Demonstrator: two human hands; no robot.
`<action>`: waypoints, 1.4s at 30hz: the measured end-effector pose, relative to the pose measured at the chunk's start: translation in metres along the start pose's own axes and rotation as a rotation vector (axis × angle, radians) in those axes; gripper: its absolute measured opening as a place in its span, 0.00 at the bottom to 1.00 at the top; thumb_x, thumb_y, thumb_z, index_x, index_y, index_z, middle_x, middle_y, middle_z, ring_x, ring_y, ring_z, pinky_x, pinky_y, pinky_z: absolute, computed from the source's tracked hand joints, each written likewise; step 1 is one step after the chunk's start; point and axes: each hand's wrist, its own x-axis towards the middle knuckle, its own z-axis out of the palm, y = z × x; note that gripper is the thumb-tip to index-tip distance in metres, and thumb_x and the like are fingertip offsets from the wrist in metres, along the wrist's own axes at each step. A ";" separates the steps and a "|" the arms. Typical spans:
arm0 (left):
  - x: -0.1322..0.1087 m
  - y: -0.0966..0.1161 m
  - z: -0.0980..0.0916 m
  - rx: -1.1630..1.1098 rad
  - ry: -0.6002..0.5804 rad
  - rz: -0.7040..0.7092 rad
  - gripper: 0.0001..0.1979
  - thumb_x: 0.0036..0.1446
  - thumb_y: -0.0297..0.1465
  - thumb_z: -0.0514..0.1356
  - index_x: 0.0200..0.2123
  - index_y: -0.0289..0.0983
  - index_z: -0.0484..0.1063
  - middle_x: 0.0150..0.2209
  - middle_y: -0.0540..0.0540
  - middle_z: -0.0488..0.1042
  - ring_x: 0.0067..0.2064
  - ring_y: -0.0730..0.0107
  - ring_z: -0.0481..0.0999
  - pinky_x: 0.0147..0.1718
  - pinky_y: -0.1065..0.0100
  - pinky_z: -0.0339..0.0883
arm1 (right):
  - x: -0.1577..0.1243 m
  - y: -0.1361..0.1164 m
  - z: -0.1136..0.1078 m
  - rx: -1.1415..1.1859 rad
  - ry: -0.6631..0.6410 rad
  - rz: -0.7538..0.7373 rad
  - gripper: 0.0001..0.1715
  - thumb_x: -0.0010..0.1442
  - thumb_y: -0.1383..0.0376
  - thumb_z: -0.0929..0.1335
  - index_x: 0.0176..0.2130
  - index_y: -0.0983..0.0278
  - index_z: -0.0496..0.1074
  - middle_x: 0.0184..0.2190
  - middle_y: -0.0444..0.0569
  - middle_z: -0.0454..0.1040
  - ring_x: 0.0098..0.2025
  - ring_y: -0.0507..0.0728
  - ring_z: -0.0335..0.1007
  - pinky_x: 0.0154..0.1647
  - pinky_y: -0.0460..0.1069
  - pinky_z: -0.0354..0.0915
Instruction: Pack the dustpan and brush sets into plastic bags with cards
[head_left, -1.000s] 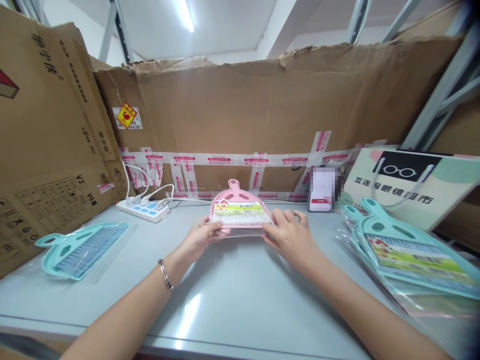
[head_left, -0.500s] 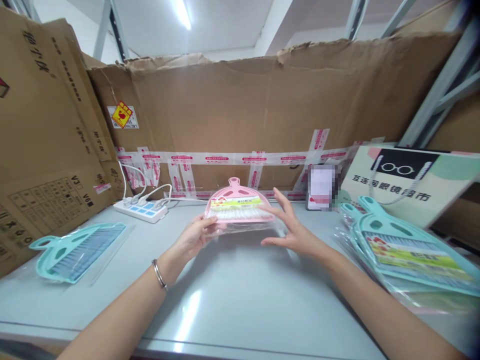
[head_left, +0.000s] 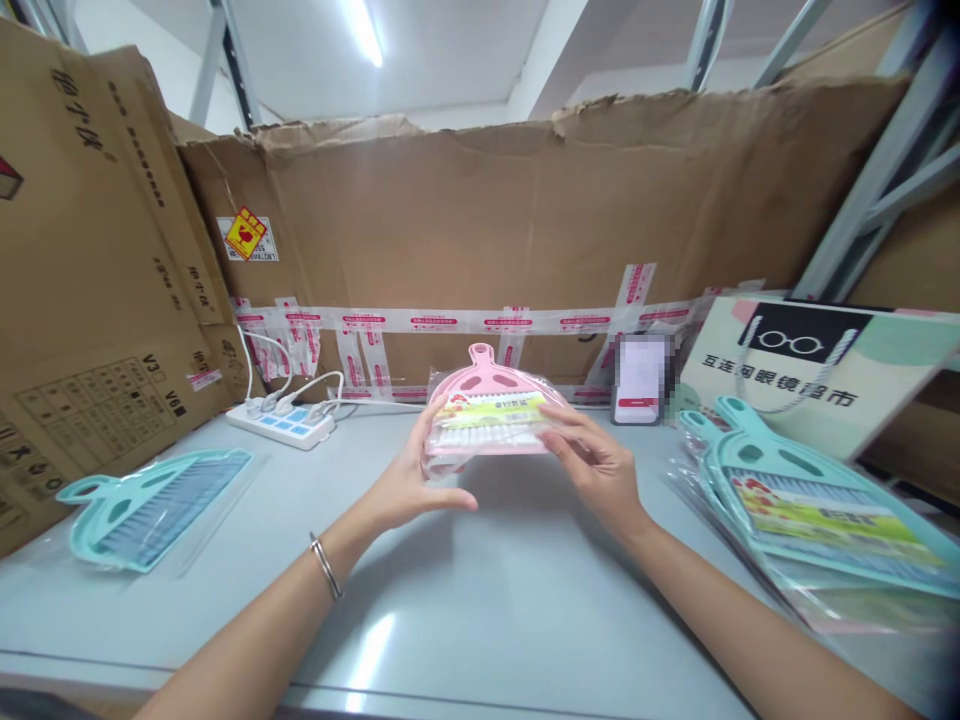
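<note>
Grey tabletop (head_left: 480, 600) walled by taped cardboard (head_left: 525, 210) fills the view; lifted just above its middle, tilted up toward the camera, is a pink dustpan set (head_left: 491, 395) sealed in a clear bag, handle pointing away; the left hand (head_left: 409, 485) cups its left edge, fingers pressed together behind the bag and thumb stretched out beneath the lower rim; the right hand (head_left: 600, 465) pinches the right edge, thumb on the front and fingers curled behind; a bangle (head_left: 326, 565) circles the left wrist; farther out, a white power strip (head_left: 281, 425) lies at back left, a teal dustpan (head_left: 146, 495) at far left, a stack of teal dustpans (head_left: 817, 505) at right, a blurred phone (head_left: 643, 380) and a paper bag (head_left: 817, 370) behind.
</note>
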 end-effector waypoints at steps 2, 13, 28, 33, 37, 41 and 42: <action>0.001 -0.003 0.003 0.138 0.140 0.065 0.33 0.34 0.26 0.71 0.48 0.42 0.68 0.56 0.44 0.64 0.55 0.57 0.65 0.52 0.63 0.62 | -0.001 -0.002 0.002 0.007 -0.016 -0.025 0.05 0.54 0.65 0.68 0.30 0.57 0.76 0.44 0.48 0.74 0.54 0.59 0.63 0.58 0.55 0.55; 0.007 -0.029 -0.002 -0.069 0.232 0.020 0.38 0.44 0.31 0.66 0.56 0.42 0.51 0.44 0.43 0.74 0.42 0.65 0.75 0.40 0.67 0.68 | -0.001 0.019 0.016 0.548 -0.001 0.577 0.48 0.42 0.66 0.72 0.59 0.55 0.51 0.50 0.50 0.70 0.48 0.57 0.68 0.43 0.50 0.67; 0.008 -0.029 -0.007 -0.118 0.088 -0.219 0.29 0.40 0.29 0.67 0.47 0.40 0.62 0.47 0.43 0.73 0.45 0.63 0.74 0.41 0.66 0.67 | 0.005 0.022 0.006 0.683 0.026 0.751 0.32 0.35 0.75 0.71 0.43 0.60 0.68 0.28 0.41 0.78 0.28 0.50 0.71 0.29 0.43 0.65; 0.012 -0.027 -0.012 0.027 0.238 -0.353 0.18 0.47 0.39 0.63 0.40 0.36 0.69 0.34 0.47 0.76 0.32 0.71 0.73 0.29 0.73 0.64 | 0.002 0.024 0.009 0.477 -0.126 0.701 0.35 0.40 0.69 0.70 0.50 0.57 0.64 0.38 0.46 0.76 0.38 0.56 0.72 0.39 0.49 0.66; 0.014 -0.037 -0.015 0.103 0.380 -0.381 0.14 0.45 0.38 0.64 0.31 0.35 0.67 0.20 0.55 0.68 0.19 0.80 0.62 0.16 0.77 0.49 | 0.000 0.017 0.007 -0.109 -0.141 0.183 0.28 0.49 0.62 0.67 0.51 0.57 0.65 0.60 0.51 0.57 0.61 0.62 0.51 0.57 0.61 0.52; 0.015 -0.040 -0.013 0.078 0.384 -0.303 0.16 0.47 0.40 0.62 0.34 0.36 0.65 0.22 0.54 0.68 0.19 0.82 0.63 0.16 0.78 0.51 | 0.001 0.005 0.002 -0.401 -0.439 -0.226 0.13 0.55 0.61 0.64 0.41 0.60 0.72 0.46 0.51 0.73 0.52 0.60 0.64 0.59 0.62 0.46; 0.015 -0.039 -0.012 0.062 0.386 -0.268 0.16 0.47 0.40 0.62 0.34 0.36 0.65 0.22 0.54 0.68 0.19 0.82 0.62 0.16 0.78 0.52 | 0.001 0.004 0.003 -0.390 -0.481 -0.179 0.11 0.56 0.60 0.64 0.38 0.61 0.72 0.40 0.51 0.75 0.46 0.59 0.68 0.56 0.61 0.51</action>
